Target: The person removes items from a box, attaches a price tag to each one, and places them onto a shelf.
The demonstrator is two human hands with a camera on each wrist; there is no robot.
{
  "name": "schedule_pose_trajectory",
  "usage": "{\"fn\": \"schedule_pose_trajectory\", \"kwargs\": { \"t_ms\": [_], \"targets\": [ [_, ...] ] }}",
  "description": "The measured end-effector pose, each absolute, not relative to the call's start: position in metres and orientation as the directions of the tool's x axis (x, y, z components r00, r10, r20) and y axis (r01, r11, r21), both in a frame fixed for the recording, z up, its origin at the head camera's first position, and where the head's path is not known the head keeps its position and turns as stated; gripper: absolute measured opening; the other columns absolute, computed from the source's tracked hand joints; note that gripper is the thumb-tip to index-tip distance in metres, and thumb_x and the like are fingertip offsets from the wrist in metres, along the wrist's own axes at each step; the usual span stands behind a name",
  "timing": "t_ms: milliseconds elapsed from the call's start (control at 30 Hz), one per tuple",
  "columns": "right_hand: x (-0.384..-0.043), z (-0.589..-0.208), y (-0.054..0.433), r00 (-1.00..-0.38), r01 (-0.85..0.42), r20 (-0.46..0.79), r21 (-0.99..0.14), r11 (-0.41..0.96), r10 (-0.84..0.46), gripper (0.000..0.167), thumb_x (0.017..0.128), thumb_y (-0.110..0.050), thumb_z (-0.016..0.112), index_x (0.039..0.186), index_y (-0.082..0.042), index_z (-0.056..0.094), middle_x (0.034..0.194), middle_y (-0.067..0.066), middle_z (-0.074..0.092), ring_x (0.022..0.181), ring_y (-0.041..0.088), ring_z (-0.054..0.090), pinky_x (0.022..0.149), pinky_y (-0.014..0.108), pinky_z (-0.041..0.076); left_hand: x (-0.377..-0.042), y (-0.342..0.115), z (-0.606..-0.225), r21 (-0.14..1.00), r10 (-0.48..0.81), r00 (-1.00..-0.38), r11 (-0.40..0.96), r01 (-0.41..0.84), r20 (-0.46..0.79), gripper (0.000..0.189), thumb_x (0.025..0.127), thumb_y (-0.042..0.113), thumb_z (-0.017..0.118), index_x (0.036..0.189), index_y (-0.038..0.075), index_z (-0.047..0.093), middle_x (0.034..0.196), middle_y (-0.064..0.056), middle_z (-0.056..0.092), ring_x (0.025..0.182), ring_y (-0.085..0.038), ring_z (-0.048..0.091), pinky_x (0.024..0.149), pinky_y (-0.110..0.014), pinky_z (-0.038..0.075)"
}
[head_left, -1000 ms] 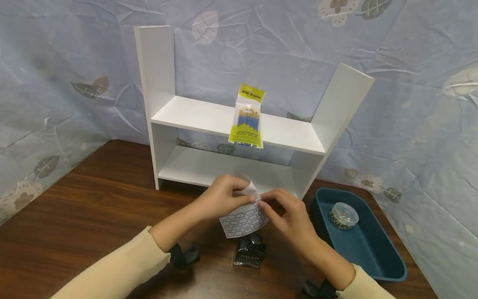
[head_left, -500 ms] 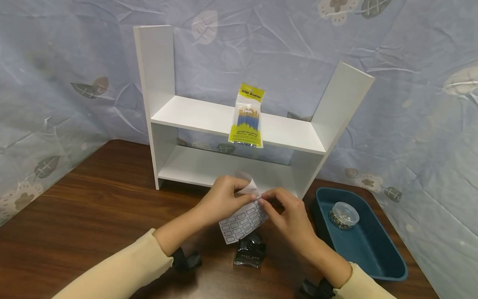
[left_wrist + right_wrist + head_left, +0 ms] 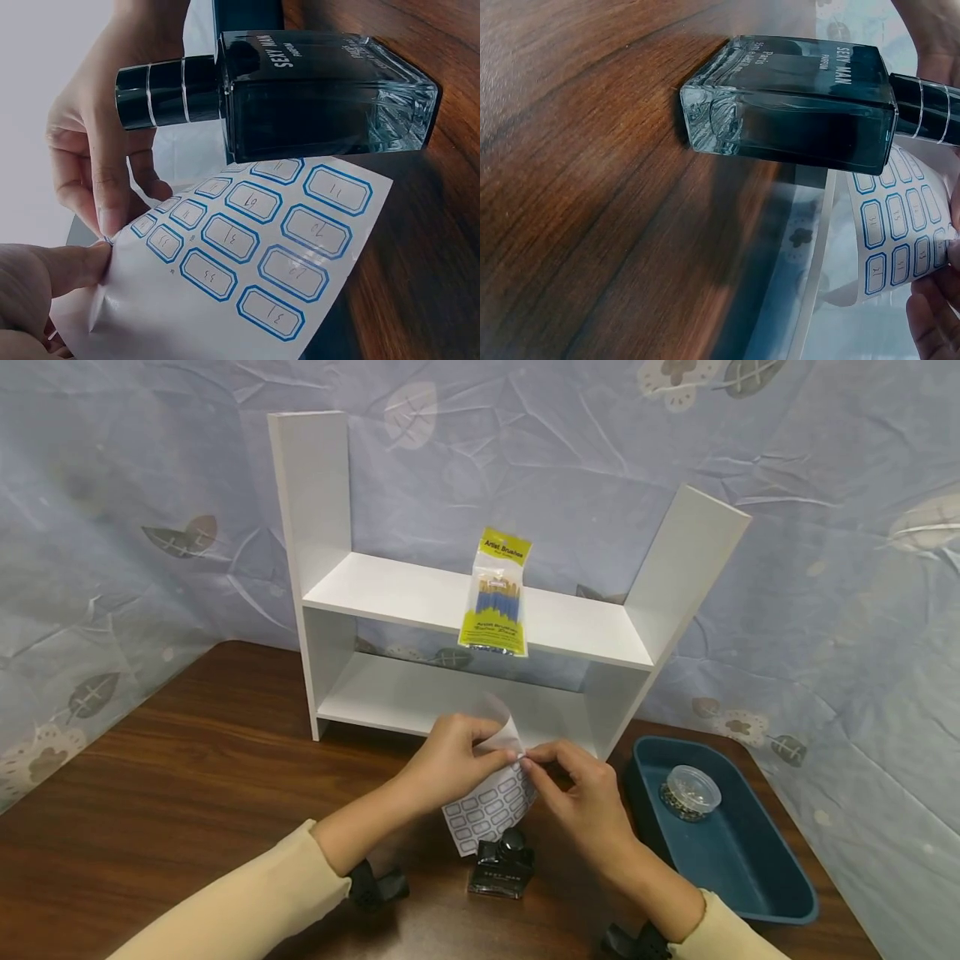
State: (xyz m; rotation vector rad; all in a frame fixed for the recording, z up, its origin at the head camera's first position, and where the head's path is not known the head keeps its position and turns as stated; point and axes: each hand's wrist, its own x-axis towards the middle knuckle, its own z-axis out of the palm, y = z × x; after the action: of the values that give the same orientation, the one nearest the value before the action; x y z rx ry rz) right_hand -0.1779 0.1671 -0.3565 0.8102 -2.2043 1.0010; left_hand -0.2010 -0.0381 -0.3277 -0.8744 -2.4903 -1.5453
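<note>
A white sheet of blue-framed labels (image 3: 487, 810) with handwritten numbers is held up in both hands. My left hand (image 3: 450, 762) grips its upper part between thumb and fingers, and the top of the sheet curls back behind the thumb. My right hand (image 3: 585, 793) pinches at the sheet's upper right edge, fingertips right beside the left thumb. What exactly the right fingertips pinch I cannot tell. A dark glass perfume bottle (image 3: 322, 97) lettered "SEXY MAN" stands upright on the table just in front of the sheet, whose lower edge overlaps it in the head view.
Behind the hands stands a white two-tier shelf (image 3: 420, 597), with a pack of artist brushes (image 3: 495, 593) on its upper board. At right, a blue tray (image 3: 738, 852) holds a round clear tub (image 3: 692, 791). Patterned cloth (image 3: 555, 435) hangs behind the wooden table (image 3: 187, 760).
The sheet's lower part has swung down a little, its bottom edge dropping behind the bottle. Both hands stay nearly in place, fingertips together at the upper edge.
</note>
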Motion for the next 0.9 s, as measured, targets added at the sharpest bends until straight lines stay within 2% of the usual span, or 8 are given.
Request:
{"fn": "schedule_pose_trajectory", "kwargs": {
  "t_ms": [267,600,767,900],
  "targets": [
    [-0.178,-0.3579,0.1696,-0.684,-0.697,0.671,-0.487,0.526,-0.286,0.014,0.092,0.0,0.077,0.102,-0.009,0.075,0.097,0.003,0.079,0.085,0.005,0.069,0.069,0.013,0.056,-0.2013,-0.0374,-0.3301,0.801,0.42,-0.843,0.344,0.49,0.335,0.008,0.097,0.012,0.074,0.093,0.005,0.077,0.09,-0.009,0.08,0.071,-0.005,0.062,0.065,-0.019,0.054],
    [-0.1781,-0.3598,0.1716,-0.636,-0.721,0.709,-0.405,0.562,-0.306,0.014,0.09,0.0,0.079,0.099,-0.01,0.076,0.094,0.001,0.076,0.083,0.009,0.069,0.071,0.015,0.057,-0.2011,-0.0375,-0.3329,0.795,0.444,-0.836,0.354,0.493,0.321,0.015,0.099,0.01,0.069,0.106,0.0,0.078,0.099,-0.015,0.081,0.08,-0.012,0.074,0.073,-0.02,0.061],
    [-0.1785,-0.3603,0.1712,-0.629,-0.72,0.715,-0.388,0.576,-0.305,0.013,0.089,-0.001,0.079,0.097,-0.01,0.077,0.092,0.0,0.075,0.082,0.008,0.067,0.069,0.022,0.058,-0.2018,-0.0386,-0.3338,0.781,0.448,-0.827,0.356,0.512,0.338,0.016,0.1,0.01,0.068,0.105,-0.001,0.078,0.098,-0.015,0.081,0.078,-0.01,0.073,0.072,-0.019,0.06],
    [-0.1779,-0.3594,0.1708,-0.638,-0.719,0.706,-0.407,0.563,-0.305,0.015,0.088,0.002,0.08,0.097,-0.01,0.077,0.091,0.0,0.075,0.081,0.007,0.066,0.07,0.017,0.057,-0.2025,-0.0401,-0.3338,0.772,0.458,-0.817,0.354,0.528,0.35,0.015,0.1,0.01,0.068,0.104,0.0,0.078,0.097,-0.014,0.081,0.077,-0.008,0.071,0.072,-0.018,0.059]
  ]
}}
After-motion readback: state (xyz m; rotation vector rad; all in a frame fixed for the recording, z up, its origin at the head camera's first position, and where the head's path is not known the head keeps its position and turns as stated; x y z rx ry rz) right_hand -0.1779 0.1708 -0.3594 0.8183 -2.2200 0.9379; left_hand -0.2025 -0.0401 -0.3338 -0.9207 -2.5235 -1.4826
